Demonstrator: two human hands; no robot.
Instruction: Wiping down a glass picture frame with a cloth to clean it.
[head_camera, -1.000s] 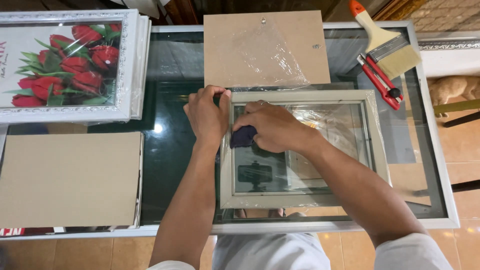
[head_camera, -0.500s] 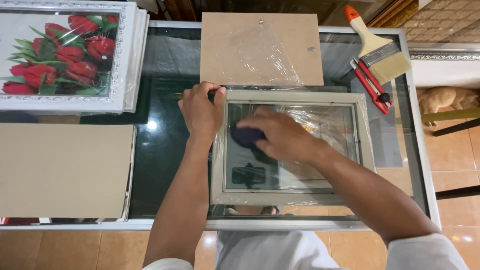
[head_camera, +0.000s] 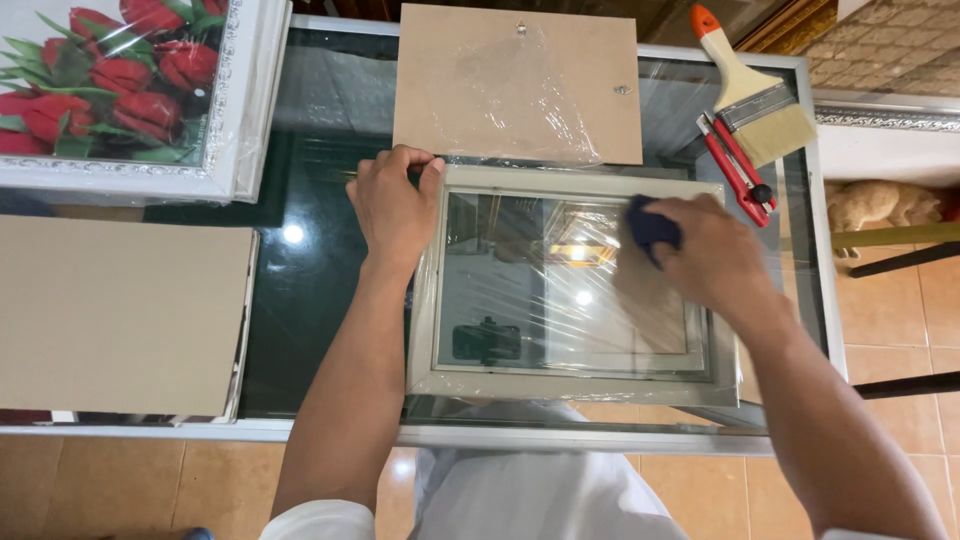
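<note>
A pale grey picture frame with a glass pane lies flat on a glass-topped table. My left hand grips the frame's upper left corner. My right hand presses a dark blue cloth against the pane near the frame's upper right. Clear plastic film shows over the pane.
A brown backing board lies just beyond the frame. A paintbrush and a red utility knife sit at the far right. A white-framed picture of red tulips is at the far left, with a brown cardboard sheet below it.
My right hand has slid the blue cloth across the pane from the upper left toward the upper right. My left hand has stayed on the frame's corner.
</note>
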